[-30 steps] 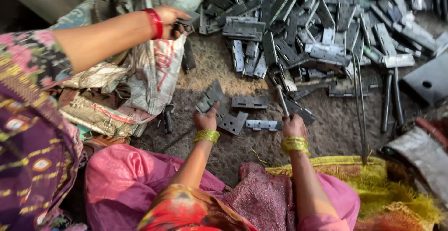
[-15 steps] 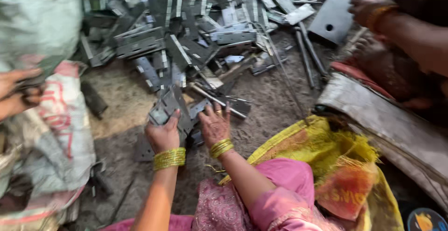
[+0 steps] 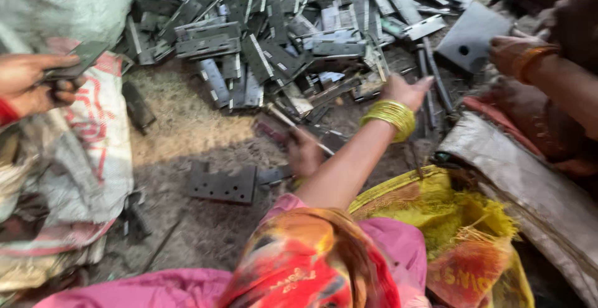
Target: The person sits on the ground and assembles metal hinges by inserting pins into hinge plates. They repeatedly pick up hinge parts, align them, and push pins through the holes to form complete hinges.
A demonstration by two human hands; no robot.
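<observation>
A rough scrap-metal sorting yard or workshop floor: a heap of grey flat steel hinge plates (image 3: 280, 40) fills the upper frame, lying on bare dusty ground (image 3: 180, 127), with worn woven sacks (image 3: 81, 140) at left.

Head camera looks steeply down, close, over the metal pile (image 3: 299, 40).

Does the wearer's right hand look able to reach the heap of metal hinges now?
Probably yes: the right hand already stretches open at the hinge pile's edge, nothing between them.
</observation>
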